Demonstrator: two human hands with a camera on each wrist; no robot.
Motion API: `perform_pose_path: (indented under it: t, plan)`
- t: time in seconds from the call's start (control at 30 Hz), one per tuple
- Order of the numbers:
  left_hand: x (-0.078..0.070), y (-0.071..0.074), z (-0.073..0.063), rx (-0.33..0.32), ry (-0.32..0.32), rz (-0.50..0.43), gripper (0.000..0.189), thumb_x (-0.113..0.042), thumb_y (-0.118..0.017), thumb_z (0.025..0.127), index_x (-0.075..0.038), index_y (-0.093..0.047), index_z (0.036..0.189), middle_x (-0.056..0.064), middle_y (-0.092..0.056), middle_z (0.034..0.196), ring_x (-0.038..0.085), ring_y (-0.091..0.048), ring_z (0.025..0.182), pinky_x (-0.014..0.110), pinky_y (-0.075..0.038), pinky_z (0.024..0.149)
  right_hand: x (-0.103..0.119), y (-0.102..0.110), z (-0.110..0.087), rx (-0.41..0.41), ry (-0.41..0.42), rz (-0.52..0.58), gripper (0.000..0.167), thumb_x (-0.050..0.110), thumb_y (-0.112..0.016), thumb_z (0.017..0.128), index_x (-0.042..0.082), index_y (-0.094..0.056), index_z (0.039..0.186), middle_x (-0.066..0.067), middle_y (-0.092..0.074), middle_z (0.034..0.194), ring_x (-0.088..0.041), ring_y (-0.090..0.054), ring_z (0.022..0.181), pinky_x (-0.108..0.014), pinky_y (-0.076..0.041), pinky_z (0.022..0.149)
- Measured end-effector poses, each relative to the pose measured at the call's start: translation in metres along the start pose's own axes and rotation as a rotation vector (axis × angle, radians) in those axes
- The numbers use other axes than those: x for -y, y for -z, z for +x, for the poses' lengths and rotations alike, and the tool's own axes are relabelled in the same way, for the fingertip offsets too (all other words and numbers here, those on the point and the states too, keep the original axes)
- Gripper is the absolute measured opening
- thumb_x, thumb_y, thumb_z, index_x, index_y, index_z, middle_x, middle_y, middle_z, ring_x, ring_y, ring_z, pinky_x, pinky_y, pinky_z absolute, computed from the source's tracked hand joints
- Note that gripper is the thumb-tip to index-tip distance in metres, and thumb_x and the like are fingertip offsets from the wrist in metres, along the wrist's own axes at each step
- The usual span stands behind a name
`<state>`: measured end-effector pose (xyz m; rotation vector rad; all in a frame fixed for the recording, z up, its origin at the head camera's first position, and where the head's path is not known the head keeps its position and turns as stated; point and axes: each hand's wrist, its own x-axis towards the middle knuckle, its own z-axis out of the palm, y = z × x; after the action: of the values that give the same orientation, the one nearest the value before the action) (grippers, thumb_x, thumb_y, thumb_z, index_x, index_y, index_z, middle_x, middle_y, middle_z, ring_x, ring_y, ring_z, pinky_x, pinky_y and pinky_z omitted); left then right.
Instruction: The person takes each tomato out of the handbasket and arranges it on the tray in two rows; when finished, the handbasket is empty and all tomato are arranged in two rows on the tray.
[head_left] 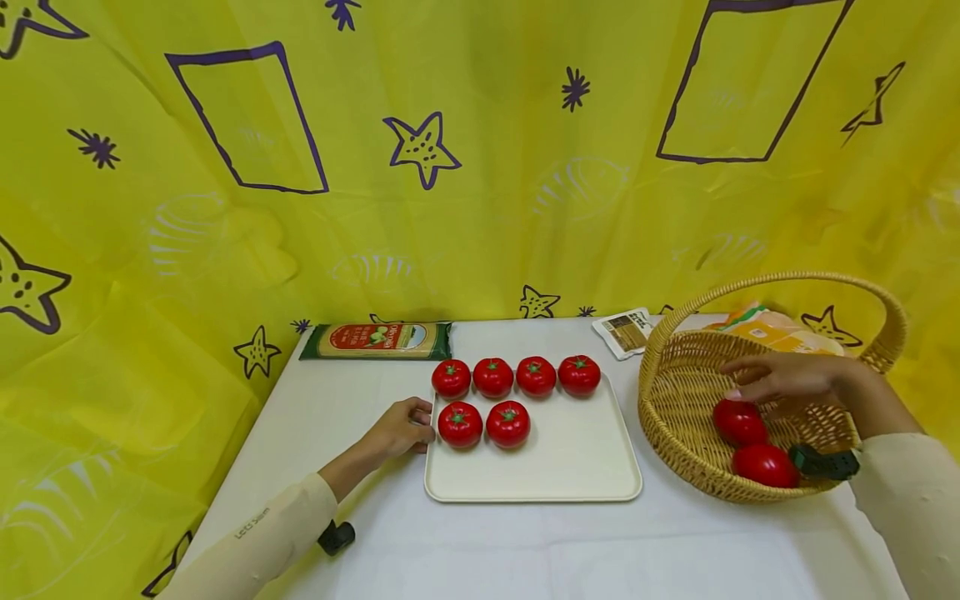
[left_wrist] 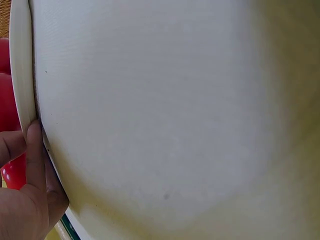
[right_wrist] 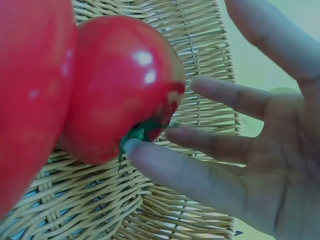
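My left hand (head_left: pixel 406 427) pinches the left rim of a cream tray (head_left: pixel 570 467) lying on the table; the left wrist view shows the thumb and fingers at the tray's edge (left_wrist: pixel 22 65). Several red tomatoes (head_left: pixel 492 377) sit on the tray in two rows, a full back row and two at front left (head_left: pixel 508 424). Over a wicker basket (head_left: pixel 678 442) at the right, my right hand (head_left: pixel 795 383) reaches in. Its fingers are spread by a tomato (right_wrist: pixel 120 85), one fingertip right at the green stem. A second tomato (head_left: pixel 765 465) lies nearer in the basket.
A green pasta-like package (head_left: pixel 375 341) lies at the back left. Behind the tray is a small white packet (head_left: pixel 626 332), and an orange-and-white bag (head_left: pixel 780 327) lies behind the basket. The basket's tall handle (head_left: pixel 772 277) arches above the right hand. A yellow curtain (head_left: pixel 480 233) hangs behind the table.
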<state>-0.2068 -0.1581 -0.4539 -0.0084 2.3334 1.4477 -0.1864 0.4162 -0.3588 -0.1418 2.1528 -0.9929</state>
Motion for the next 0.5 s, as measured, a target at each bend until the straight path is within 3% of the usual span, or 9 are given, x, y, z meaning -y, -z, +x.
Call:
perform_pose_path:
  t: [0.3, 0.5]
  plan:
    - [-0.001, -0.002, 0.0, -0.014, 0.013, 0.003, 0.046, 0.007, -0.067, 0.081, 0.005, -0.055, 0.125, 0.013, -0.056, 0.101, 0.02, -0.059, 0.081, 0.03, -0.062, 0.067, 0.003, -0.004, 0.008, 0.077, -0.005, 0.117, 0.076, 0.025, -0.057, 0.102, -0.009, -0.013, 0.154, -0.048, -0.007, 0.152, -0.031, -0.058, 0.116, -0.044, -0.061, 0.085]
    - [-0.003, -0.001, -0.001, -0.017, 0.011, 0.011, 0.046, 0.006, -0.067, 0.081, 0.006, -0.055, 0.125, 0.013, -0.056, 0.1, 0.02, -0.059, 0.081, 0.031, -0.062, 0.066, 0.006, -0.002, 0.014, 0.063, 0.026, 0.113, 0.072, 0.024, -0.057, 0.102, -0.007, -0.018, 0.155, -0.043, -0.016, 0.154, -0.033, -0.053, 0.125, -0.044, -0.059, 0.091]
